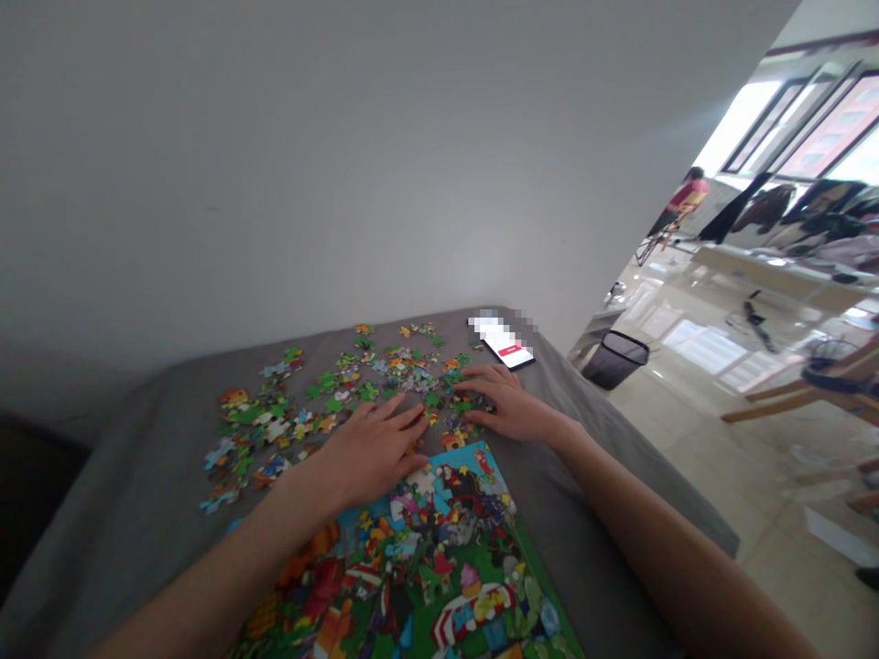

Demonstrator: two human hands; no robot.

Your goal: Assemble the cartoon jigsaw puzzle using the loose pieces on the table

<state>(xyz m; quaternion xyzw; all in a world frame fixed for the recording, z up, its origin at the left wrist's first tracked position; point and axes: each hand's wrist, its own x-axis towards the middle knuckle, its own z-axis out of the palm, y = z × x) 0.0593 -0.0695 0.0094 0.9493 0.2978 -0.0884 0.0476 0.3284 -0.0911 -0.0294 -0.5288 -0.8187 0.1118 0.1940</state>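
Observation:
Loose jigsaw puzzle pieces [350, 375] lie in scattered heaps over the far half of a grey cloth. My left hand [374, 450] is palm down at the top edge of a colourful cartoon puzzle picture [473, 549], its fingers spread over some pieces. To its right, my right hand [506, 405] reaches in from the side with fingers apart and slightly bent, fingertips at the right end of the heap. I see no piece held in either hand, though what lies under the palms is hidden. A few loose pieces rest on the picture.
A phone [504, 343] with a lit screen lies at the cloth's far right corner, against a plain wall [385, 165]. Beyond the right edge, a dark waste bin [616, 357] stands on the tiled floor. A seated person [679, 203] is in the background.

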